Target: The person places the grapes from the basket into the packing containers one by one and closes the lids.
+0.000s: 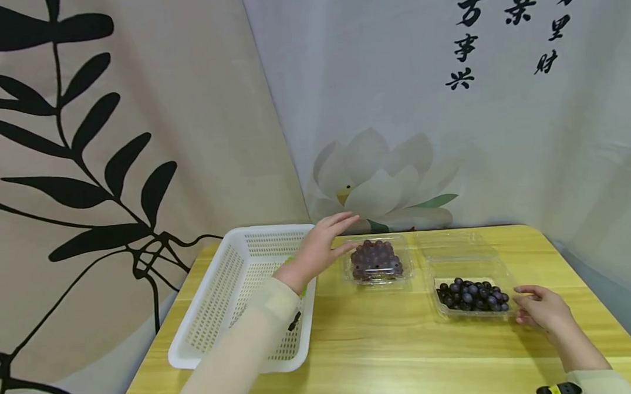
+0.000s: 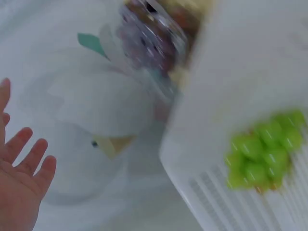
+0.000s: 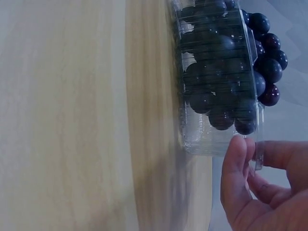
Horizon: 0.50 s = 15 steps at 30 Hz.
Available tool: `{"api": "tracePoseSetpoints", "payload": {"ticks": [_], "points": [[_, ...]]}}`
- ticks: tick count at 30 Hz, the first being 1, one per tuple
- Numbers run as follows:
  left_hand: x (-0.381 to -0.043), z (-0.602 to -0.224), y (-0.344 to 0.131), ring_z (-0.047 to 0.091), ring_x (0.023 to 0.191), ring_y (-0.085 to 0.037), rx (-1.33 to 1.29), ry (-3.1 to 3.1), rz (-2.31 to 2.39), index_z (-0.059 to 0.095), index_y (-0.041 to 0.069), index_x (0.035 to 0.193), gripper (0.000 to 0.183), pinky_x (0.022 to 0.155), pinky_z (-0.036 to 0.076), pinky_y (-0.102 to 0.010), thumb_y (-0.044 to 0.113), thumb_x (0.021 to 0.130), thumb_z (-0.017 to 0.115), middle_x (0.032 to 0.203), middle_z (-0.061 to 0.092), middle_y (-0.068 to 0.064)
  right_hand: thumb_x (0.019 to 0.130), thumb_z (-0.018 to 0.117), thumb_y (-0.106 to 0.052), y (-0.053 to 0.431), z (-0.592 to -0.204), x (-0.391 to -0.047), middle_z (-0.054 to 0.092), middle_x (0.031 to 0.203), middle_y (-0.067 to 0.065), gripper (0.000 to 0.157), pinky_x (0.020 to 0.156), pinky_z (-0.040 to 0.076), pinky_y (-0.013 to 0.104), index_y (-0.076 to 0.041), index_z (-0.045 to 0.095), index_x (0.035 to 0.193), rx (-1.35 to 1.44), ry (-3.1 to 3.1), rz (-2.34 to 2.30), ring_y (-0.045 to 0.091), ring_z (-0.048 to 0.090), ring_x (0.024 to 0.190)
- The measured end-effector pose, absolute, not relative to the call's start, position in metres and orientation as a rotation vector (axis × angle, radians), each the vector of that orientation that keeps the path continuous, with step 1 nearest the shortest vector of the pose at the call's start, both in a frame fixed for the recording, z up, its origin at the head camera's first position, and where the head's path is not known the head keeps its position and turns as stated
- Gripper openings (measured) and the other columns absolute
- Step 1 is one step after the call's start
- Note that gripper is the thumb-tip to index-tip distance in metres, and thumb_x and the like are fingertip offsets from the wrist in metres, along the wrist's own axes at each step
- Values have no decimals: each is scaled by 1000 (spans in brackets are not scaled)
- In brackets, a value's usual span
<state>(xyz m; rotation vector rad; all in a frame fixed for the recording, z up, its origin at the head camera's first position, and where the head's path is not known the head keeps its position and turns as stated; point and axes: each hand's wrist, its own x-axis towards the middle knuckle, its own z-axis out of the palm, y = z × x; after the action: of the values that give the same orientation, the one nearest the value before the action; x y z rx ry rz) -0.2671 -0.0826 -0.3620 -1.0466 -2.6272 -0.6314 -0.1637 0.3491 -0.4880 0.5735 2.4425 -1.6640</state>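
My right hand (image 1: 545,310) pinches the rim corner of a clear plastic clamshell box (image 3: 207,147) between thumb and fingers. The box's lid (image 1: 457,246) is tipped back, and dark grapes (image 1: 473,295) are heaped inside. My left hand (image 1: 320,247) reaches over the right side of a white plastic basket (image 1: 191,317), fingers extended and holding nothing. Its fingertips come near a second clear box (image 1: 377,276), closed over reddish-purple grapes (image 1: 376,258). A bunch of green grapes (image 2: 267,151) lies in the basket, mostly covered by my left arm in the head view.
Everything stands on a yellow wood-grain table (image 1: 380,347). Behind its far edge hangs a pale curtain (image 1: 530,152) with printed leaves, a lotus and dark characters. The basket takes up the table's left side; the closed box stands between it and the open one.
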Motion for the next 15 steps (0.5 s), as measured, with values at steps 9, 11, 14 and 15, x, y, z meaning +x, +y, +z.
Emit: {"api": "tracePoseSetpoints", "payload": {"ticks": [9,11,14,15], "points": [[-275,-369,-143,20,144,-27,-843,-2803,-463,26,25,150,59,115,24,-50,42,98,46,158,20,-2,98,47,-15,351,-490,-165,53,83,6,51,61,58,31,15,31,136,578,2453,-1654,13,62,63],[-278,-375,-155,18,144,-29,-827,-2820,-396,23,24,151,60,115,22,-52,41,99,46,158,17,-4,98,47,-15,351,-490,-165,53,83,6,51,61,58,31,15,30,136,575,2450,-1657,14,62,63],[-281,-385,-172,16,145,-31,-801,-2842,-360,20,22,152,62,115,19,-53,39,99,47,159,14,-5,98,47,-15,351,-490,-165,53,83,6,51,62,58,31,15,30,136,567,2444,-1663,14,62,63],[-283,-388,-178,15,145,-32,-791,-2846,-356,20,22,152,62,115,19,-54,39,99,47,159,14,-6,98,47,-15,351,-490,-165,54,83,5,51,62,58,31,15,30,136,567,2440,-1666,14,62,64]]}}
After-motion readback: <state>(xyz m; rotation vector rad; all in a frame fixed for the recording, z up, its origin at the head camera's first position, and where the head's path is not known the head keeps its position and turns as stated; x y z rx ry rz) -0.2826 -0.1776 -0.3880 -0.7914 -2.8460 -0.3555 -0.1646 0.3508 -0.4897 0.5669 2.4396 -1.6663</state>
